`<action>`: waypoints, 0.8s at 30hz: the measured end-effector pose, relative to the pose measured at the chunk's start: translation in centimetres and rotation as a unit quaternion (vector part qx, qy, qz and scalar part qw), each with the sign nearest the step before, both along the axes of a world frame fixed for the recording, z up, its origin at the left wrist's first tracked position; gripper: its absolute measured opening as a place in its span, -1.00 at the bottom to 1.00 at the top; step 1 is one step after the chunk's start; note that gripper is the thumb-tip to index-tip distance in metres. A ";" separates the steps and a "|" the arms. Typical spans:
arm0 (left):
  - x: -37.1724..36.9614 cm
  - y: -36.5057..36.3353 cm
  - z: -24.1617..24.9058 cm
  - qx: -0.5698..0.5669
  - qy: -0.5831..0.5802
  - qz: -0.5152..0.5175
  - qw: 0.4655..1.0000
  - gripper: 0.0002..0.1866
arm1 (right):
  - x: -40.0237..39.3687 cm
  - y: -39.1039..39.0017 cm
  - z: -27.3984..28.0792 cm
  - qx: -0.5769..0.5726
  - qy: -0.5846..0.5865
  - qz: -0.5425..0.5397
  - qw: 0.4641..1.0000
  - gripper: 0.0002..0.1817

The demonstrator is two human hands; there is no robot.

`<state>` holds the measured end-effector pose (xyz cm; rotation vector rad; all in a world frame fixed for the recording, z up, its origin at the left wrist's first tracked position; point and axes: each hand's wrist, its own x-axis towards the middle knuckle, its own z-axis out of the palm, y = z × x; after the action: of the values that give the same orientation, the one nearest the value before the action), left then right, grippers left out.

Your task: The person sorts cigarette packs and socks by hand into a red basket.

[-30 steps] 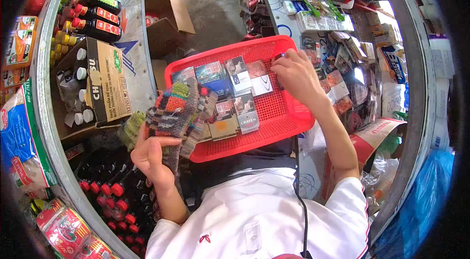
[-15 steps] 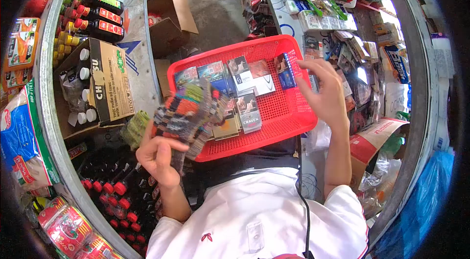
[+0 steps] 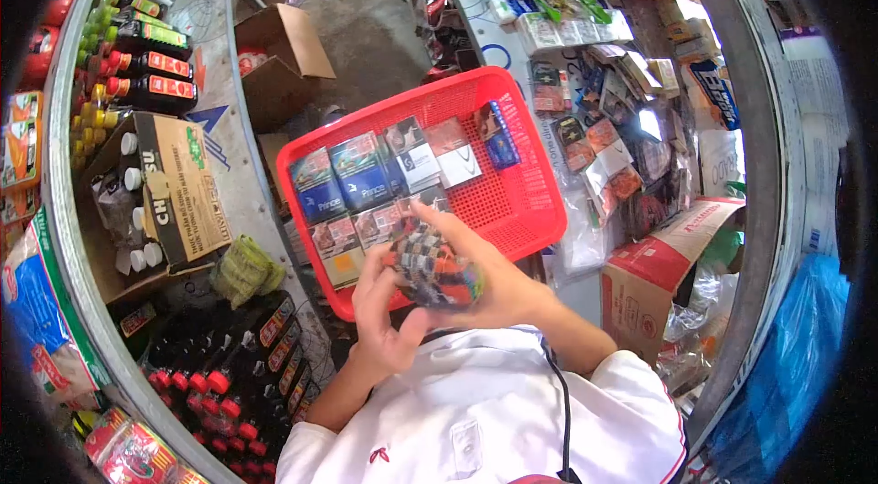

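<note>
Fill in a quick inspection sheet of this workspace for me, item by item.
Surface: grey counter at left; what bears the red basket is hidden.
Job's things: checked knit cloth bunched in the hands; cigarette packs in the basket.
Clutter: green cloth on the left counter; packs and plastic bags crowd the right side.
Grippers: none, bare hands; left hand and right hand both hold the checked cloth.
Cables: one black cord down the white shirt.
Surroundings: carton of bottles at left; blue plastic at far right.

Red basket (image 3: pixel 538 182) with bare mesh (image 3: pixel 498 211) at right, packs (image 3: pixel 351 175) crowding left, raised rim (image 3: pixel 402 98) around
</note>
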<state>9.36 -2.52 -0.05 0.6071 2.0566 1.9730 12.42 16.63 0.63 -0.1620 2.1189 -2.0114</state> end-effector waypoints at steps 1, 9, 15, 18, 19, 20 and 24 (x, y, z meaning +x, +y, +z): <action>0.7 0.0 -0.3 0.041 -0.059 0.006 0.997 -0.49 | -0.3 -0.3 -0.1 0.063 0.085 -0.042 0.994 0.17; 0.7 1.9 0.4 -0.017 -0.057 0.015 0.998 -0.35 | 0.4 0.8 -1.3 0.117 0.158 -0.118 0.973 0.00; 0.3 1.5 0.2 -0.060 -0.047 0.002 0.997 -0.30 | 0.6 0.5 -0.8 0.144 0.134 -0.065 0.978 0.07; 0.0 0.8 0.2 -0.029 -0.133 0.010 0.991 -0.31 | 0.5 0.5 -0.3 0.138 0.103 -0.030 0.985 0.10; 0.0 0.4 -0.2 -0.029 -0.135 0.011 0.990 -0.29 | 0.5 0.6 -0.3 0.146 0.099 -0.012 0.984 0.13; 0.1 0.0 -0.4 -0.029 -0.135 0.012 0.990 -0.29 | 0.4 0.8 0.0 0.146 0.099 -0.011 0.984 0.13; 1.1 -2.3 -1.6 -0.021 -0.203 0.079 0.976 -0.18 | -0.6 2.6 0.2 0.106 0.106 0.010 0.989 0.03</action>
<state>10.42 -4.85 -1.67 0.0209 1.9276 1.9319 11.84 19.24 0.83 -0.3749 2.4321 -1.8127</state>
